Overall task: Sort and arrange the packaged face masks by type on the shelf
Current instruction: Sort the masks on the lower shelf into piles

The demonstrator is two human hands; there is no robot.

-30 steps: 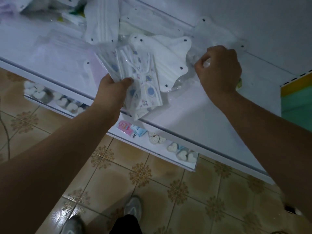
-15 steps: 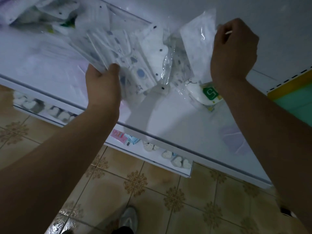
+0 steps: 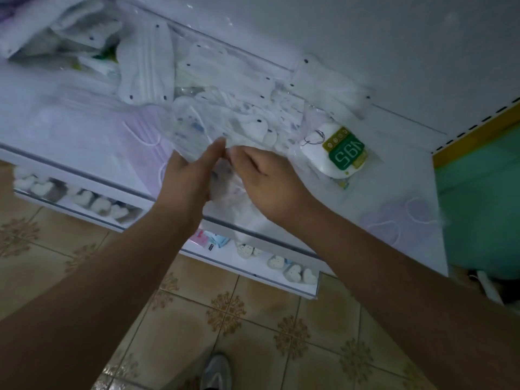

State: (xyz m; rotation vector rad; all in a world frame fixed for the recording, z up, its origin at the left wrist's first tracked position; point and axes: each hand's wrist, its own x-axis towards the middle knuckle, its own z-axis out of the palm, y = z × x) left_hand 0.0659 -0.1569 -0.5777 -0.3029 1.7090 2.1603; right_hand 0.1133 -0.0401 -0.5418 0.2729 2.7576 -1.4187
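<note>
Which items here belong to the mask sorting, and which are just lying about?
Job:
- patterned mask packets, held between left hand and right hand
- white mask packs
- N95 pack
- shelf

Lying about:
- heart-shaped items on lower shelf
- pink packet

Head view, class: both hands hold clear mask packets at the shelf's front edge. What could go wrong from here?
1. The left hand and right hand grip a bundle of printed mask packets that overhangs the shelf edge; slick packets might slip to the tiled floor.
2. White mask packets lie jumbled behind, so types could get mixed.
</note>
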